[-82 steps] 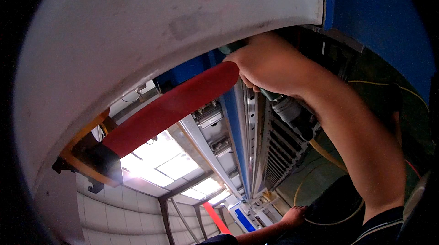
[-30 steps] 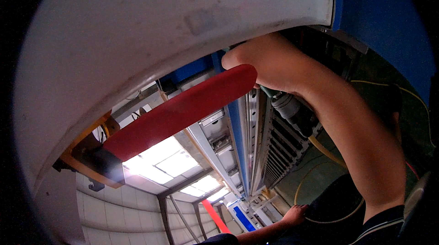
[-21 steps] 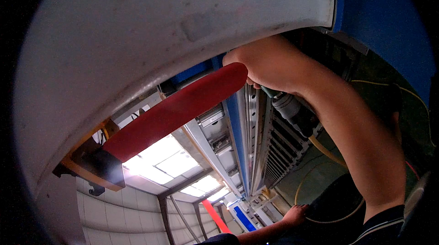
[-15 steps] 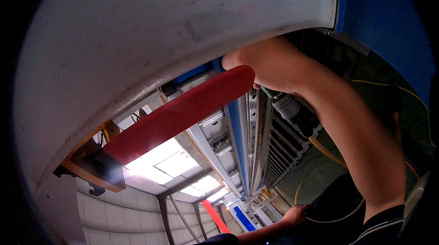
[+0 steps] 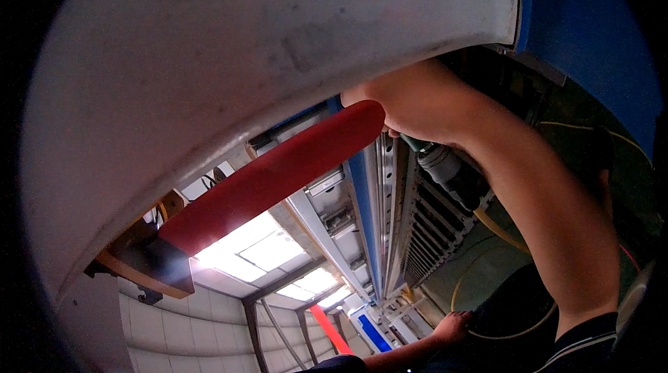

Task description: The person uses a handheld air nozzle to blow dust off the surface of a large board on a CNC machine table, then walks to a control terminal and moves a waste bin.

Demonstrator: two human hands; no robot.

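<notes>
Where it shows, the tool (image 5: pixel 444 166) is green and dark grey.

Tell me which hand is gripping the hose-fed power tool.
The right hand, partly behind the red bar's end, grips the power tool; the left hand rests lower down, apart from it.

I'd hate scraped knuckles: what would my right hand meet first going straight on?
Probably the pale curved panel; its edge hides part of your right hand, which may instead slip behind, depth unclear.
</notes>
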